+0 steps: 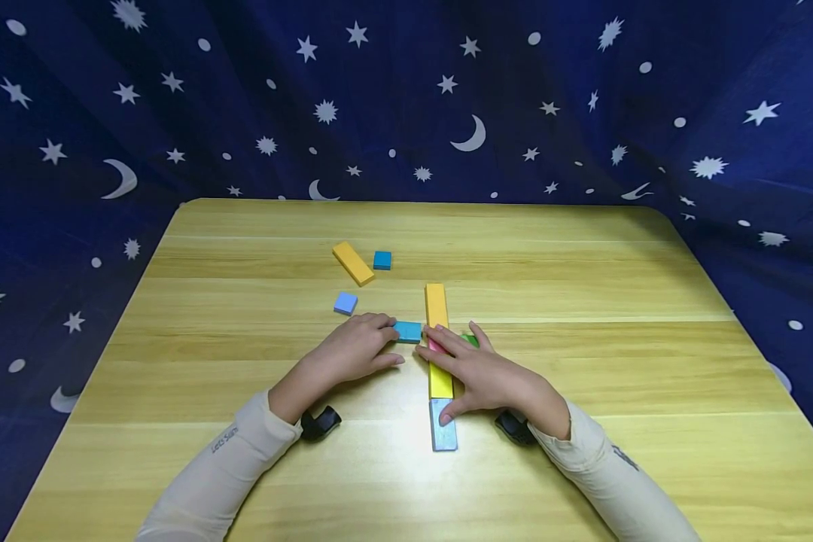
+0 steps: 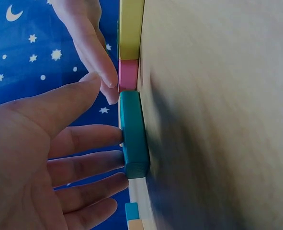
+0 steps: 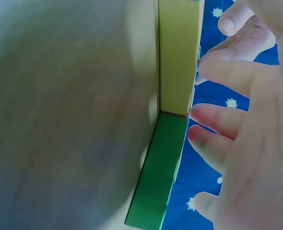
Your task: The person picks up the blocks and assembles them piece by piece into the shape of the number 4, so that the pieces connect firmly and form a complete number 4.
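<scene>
Fingertips of my left hand (image 1: 352, 350) touch the top of a teal block (image 1: 409, 332) lying flat, its far end close to a pink block (image 2: 128, 74). The fingers are fairly straight. My right hand (image 1: 491, 374) is spread over a column of blocks and partly covers the pink one. An orange block (image 1: 436, 302) forms the column's far end, then come the pink one, a yellow block (image 1: 441, 384) and a light blue block (image 1: 440, 438), with the thumb over the latter. A green block (image 3: 155, 172) extends from the column's right side, mostly hidden in the head view.
On the wooden table (image 1: 196, 324), beyond my left hand, lie a loose orange block (image 1: 353, 263), a small blue block (image 1: 382, 260) and a periwinkle block (image 1: 345, 303). A dark blue curtain (image 1: 393, 98) with stars and moons hangs behind the table's far edge.
</scene>
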Demonstrator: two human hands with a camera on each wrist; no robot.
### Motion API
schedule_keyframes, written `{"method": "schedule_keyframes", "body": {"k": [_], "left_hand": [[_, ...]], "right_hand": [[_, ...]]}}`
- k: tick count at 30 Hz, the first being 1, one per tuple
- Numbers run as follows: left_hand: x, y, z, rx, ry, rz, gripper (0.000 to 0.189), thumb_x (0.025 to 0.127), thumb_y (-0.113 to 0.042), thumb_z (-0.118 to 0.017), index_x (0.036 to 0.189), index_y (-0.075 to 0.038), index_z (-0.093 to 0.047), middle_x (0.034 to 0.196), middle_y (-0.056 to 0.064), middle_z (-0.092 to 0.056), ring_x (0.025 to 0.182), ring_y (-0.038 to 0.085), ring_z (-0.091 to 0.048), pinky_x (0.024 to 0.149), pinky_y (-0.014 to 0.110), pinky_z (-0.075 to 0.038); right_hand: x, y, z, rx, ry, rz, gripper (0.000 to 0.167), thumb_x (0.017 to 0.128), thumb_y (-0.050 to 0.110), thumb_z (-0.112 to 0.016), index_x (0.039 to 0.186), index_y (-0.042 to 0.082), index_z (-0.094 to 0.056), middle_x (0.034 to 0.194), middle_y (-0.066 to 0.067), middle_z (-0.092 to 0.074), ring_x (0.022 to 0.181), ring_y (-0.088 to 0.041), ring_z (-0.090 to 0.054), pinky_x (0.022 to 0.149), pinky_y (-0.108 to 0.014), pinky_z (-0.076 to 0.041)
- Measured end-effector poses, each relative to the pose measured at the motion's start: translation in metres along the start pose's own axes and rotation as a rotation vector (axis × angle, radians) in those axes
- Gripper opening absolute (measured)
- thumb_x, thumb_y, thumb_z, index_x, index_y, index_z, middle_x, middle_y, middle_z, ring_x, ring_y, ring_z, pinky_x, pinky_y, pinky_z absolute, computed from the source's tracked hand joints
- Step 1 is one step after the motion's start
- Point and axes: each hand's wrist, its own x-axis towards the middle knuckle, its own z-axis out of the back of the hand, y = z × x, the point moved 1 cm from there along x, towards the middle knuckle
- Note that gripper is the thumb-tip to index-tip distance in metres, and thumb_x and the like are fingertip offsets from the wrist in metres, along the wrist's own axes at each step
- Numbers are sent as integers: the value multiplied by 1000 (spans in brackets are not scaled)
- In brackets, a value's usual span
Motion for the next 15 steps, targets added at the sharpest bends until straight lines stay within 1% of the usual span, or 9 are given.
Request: {"method": "schedule_keyframes", "body": {"k": [9,15], "left_hand": [[0,-1,1,-10,5,6,47,88,-43,-55,116,-5,-62,127,14,-54,118,28,-50,101,41,-38],[0,0,0,-11,5,8,46,89,-42,-54,116,-5,-62,127,14,-54,118,29,-50,100,42,-38]], "right_hand": [[-1,0,1,22,7,-17,103,65,59,-68,146,15,-22,154,-8,-7,141,-29,-10,106,-61,1],[-2,-1,0,45,25,-28,104,66,58,-68,147,16,-17,155,-9,-2,142,-28,-4,106,-61,0]]}}
